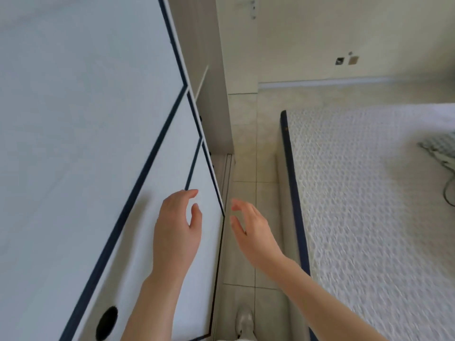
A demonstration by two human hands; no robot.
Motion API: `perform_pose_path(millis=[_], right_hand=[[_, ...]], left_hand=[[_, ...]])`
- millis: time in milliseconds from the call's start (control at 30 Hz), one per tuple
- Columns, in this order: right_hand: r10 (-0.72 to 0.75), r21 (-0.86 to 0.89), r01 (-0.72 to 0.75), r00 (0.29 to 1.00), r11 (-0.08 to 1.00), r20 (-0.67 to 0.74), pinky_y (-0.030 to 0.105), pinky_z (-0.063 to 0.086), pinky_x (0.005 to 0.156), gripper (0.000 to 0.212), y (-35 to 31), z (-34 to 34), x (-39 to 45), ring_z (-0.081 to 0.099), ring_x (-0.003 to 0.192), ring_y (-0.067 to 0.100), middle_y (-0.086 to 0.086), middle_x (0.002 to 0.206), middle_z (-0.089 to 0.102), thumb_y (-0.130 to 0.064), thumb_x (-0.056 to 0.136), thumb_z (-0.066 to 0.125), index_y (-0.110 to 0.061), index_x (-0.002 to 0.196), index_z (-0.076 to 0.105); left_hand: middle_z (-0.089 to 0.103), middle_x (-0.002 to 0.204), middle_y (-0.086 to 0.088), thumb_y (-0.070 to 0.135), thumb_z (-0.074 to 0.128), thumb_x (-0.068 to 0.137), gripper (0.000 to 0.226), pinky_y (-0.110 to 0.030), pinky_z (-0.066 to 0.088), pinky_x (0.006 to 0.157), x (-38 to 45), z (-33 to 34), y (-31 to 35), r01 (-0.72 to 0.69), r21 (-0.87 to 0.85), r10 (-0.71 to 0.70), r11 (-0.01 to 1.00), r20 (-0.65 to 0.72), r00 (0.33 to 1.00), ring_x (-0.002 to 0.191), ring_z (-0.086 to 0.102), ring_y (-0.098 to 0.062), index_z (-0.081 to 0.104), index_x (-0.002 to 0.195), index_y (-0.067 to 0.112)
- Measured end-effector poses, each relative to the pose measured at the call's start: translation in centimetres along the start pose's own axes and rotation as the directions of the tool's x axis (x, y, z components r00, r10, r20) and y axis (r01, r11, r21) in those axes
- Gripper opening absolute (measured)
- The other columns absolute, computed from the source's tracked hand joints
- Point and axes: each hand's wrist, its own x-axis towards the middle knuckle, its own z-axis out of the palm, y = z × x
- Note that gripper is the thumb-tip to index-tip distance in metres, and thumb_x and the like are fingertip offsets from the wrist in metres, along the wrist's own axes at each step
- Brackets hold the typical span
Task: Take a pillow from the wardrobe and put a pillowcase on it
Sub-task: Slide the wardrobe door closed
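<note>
A pale blue-white wardrobe door (pixel 86 143) with dark blue trim fills the left of the head view, and its free edge runs down the middle. My left hand (pixel 176 225) hovers in front of the door's lower panel, fingers apart, holding nothing. My right hand (pixel 248 230) is just right of the door's edge over the floor, also with fingers spread and nothing in it. A checked green-and-white cloth (pixel 440 146) lies on the mattress at the far right, partly cut off. No pillow is in view, and the wardrobe's inside is hidden.
A bare white quilted mattress (pixel 369 205) with a dark blue border stands to the right. A narrow strip of beige floor tiles (pixel 243 168) runs between the wardrobe and the bed. My white shoe (pixel 244 321) shows at the bottom. A dark round hole (pixel 106 322) is in the door's lower panel.
</note>
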Motion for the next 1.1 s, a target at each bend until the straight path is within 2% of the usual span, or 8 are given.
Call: perform_pose_path(millis=[133, 267, 400, 500, 600, 700, 833, 1100], right_hand=[[-0.069, 0.016, 0.069, 0.998, 0.998, 0.009, 0.021, 0.037, 0.099, 0.038, -1.6, 1.0, 5.7, 0.046, 0.122, 0.008, -0.008, 0.13, 0.052, -0.026, 0.1, 0.04, -0.02, 0.138, 0.043], [-0.106, 0.058, 0.105, 0.994, 0.993, 0.018, 0.025, 0.038, 0.101, 0.038, -3.2, 1.3, 11.4, 0.046, 0.124, 0.01, -0.006, 0.132, 0.052, -0.028, 0.101, 0.038, -0.02, 0.138, 0.042], [-0.118, 0.117, 0.111, 0.992, 0.987, 0.052, 0.024, 0.035, 0.1, 0.038, -4.5, 1.0, 16.4, 0.045, 0.124, 0.013, -0.002, 0.134, 0.051, -0.025, 0.101, 0.036, -0.017, 0.138, 0.042], [-0.117, 0.159, 0.101, 0.989, 0.982, 0.095, 0.02, 0.033, 0.094, 0.042, -5.1, 0.8, 19.4, 0.047, 0.111, 0.008, -0.001, 0.138, 0.049, -0.029, 0.102, 0.034, -0.016, 0.141, 0.041], [-0.091, 0.236, 0.049, 0.981, 0.971, 0.171, 0.028, 0.035, 0.105, 0.049, -5.6, 0.8, 22.1, 0.044, 0.125, 0.012, 0.0, 0.147, 0.042, -0.037, 0.102, 0.032, -0.017, 0.146, 0.032], [-0.093, 0.286, 0.021, 0.966, 0.958, 0.24, 0.037, 0.027, 0.116, 0.057, -5.4, 1.0, 24.3, 0.028, 0.141, 0.015, -0.001, 0.156, 0.028, -0.044, 0.101, 0.03, -0.02, 0.151, 0.019], [-0.15, 0.303, 0.053, 0.94, 0.951, 0.307, 0.022, 0.007, 0.111, 0.067, -5.5, 1.8, 26.1, 0.005, 0.147, 0.009, -0.007, 0.162, 0.005, -0.053, 0.099, 0.026, -0.025, 0.154, 0.001], [-0.233, 0.431, 0.054, 0.897, 0.901, 0.375, 0.026, -0.003, 0.113, 0.072, -7.3, 4.8, 27.2, -0.018, 0.145, 0.005, -0.013, 0.159, -0.02, -0.05, 0.1, 0.029, -0.028, 0.15, -0.018]], left_hand=[[0.067, 0.122, -0.006, -0.002, 0.06, 0.088, 0.025, -0.035, 0.048, 0.098, 3.8, -0.3, -0.4, -0.231, 0.14, 0.248, 0.963, -0.117, 0.962, 0.134, 0.048, -0.023, 0.068, 0.11, 0.006], [0.065, 0.13, -0.007, -0.001, 0.054, 0.091, 0.021, -0.052, 0.03, 0.116, 7.2, -0.6, -0.8, -0.335, 0.314, 0.401, 0.888, -0.175, 0.899, 0.142, 0.037, -0.03, 0.072, 0.099, 0.004], [0.063, 0.133, -0.007, 0.002, 0.057, 0.09, 0.019, -0.055, 0.02, 0.118, 9.7, -0.7, -0.4, -0.267, 0.486, 0.414, 0.832, -0.224, 0.883, 0.141, 0.038, -0.033, 0.074, 0.098, 0.006], [0.056, 0.141, -0.008, -0.001, 0.059, 0.088, 0.03, -0.058, 0.015, 0.118, 11.0, -0.5, -0.2, -0.131, 0.594, 0.338, 0.793, -0.251, 0.907, 0.144, 0.033, -0.034, 0.07, 0.114, 0.008], [0.032, 0.158, -0.009, 0.01, 0.051, 0.09, 0.055, -0.053, 0.008, 0.12, 11.2, -0.3, -0.1, 0.028, 0.688, 0.216, 0.725, -0.266, 0.939, 0.15, 0.018, -0.031, 0.044, 0.144, 0.005], [0.013, 0.164, -0.01, 0.025, 0.045, 0.093, 0.07, -0.047, -0.002, 0.121, 11.3, 0.1, -0.6, 0.117, 0.787, 0.158, 0.605, -0.263, 0.952, 0.152, 0.008, -0.028, 0.017, 0.156, 0.012], [0.01, 0.165, -0.003, 0.035, 0.04, 0.098, 0.059, -0.049, -0.009, 0.12, 11.8, 0.9, -1.4, 0.131, 0.9, 0.141, 0.416, -0.206, 0.968, 0.152, 0.001, -0.028, 0.029, 0.153, 0.018], [0.011, 0.165, -0.002, 0.03, 0.042, 0.102, 0.06, -0.052, -0.01, 0.119, 12.8, 2.1, -2.7, 0.159, 0.953, 0.188, 0.26, -0.211, 0.959, 0.151, -0.001, -0.033, 0.016, 0.156, 0.025]])
